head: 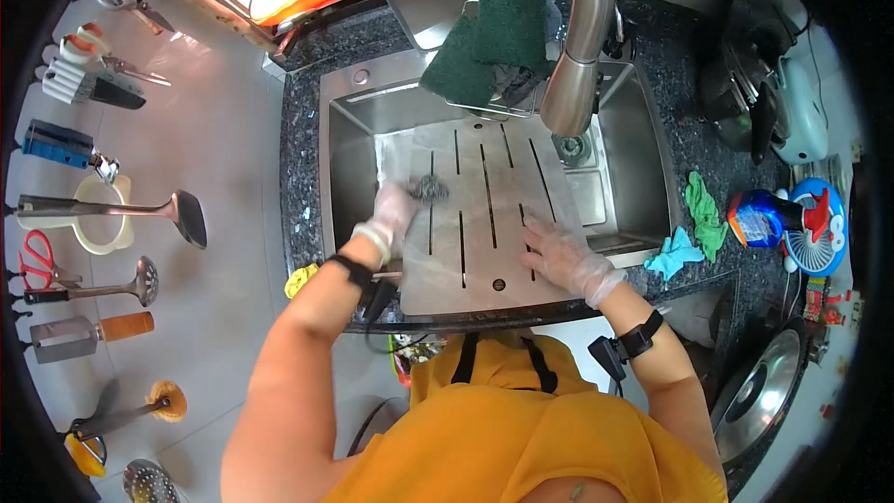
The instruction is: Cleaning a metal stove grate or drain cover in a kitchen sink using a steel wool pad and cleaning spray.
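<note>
A flat, slotted metal panel (478,223) lies across the stainless steel double sink (353,129). My left hand (396,213), in a clear plastic glove, holds a steel wool scourer (429,190) against the panel's left side. Gloved in the same way, my right hand (559,251) rests on the panel's right part with fingers spread, near two slots. The pull-down faucet (573,94) hangs over the sink above the panel. Behind the panel, green scouring pads (489,42) sit on a wire rack.
Green (705,216) and light blue cloths (674,253) lie on the right granite counter, beside a blue spray bottle (758,219). A yellow cloth (302,281) is at the left edge. Utensils, including a turner (188,219), hang on the left wall. A round metal lid (761,391) stands at right.
</note>
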`<state>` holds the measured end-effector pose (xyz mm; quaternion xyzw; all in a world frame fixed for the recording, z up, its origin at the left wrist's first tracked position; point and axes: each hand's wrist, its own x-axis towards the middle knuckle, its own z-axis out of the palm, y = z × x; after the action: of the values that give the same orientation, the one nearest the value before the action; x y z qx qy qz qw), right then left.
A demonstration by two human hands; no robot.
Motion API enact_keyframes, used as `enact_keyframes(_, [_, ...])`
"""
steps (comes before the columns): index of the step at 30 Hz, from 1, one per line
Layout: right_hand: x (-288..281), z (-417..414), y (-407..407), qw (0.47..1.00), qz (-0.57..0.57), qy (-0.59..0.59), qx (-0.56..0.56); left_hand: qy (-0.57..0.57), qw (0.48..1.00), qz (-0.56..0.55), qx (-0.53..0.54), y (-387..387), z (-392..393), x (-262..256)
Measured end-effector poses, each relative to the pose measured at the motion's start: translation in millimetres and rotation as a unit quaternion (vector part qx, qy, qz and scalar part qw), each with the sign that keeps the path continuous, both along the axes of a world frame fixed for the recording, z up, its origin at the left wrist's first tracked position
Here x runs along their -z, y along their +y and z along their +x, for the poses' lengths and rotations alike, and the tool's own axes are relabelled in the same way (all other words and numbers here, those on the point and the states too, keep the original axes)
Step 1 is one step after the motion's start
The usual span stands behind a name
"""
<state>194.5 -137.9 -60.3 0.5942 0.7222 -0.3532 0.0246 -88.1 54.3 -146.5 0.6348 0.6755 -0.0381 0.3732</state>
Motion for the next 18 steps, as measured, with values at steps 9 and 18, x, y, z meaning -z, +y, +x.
enact_keyframes(9, [20,-4,-7,0.996,0.079,0.028,0.031,-0.022,1.000,0.000,0.005,-33,-11,-38])
enact_keyframes(18, [9,-9,32,0.999,-0.006,0.015,0.036,0.034,0.993,0.059,0.101,145,-5,126])
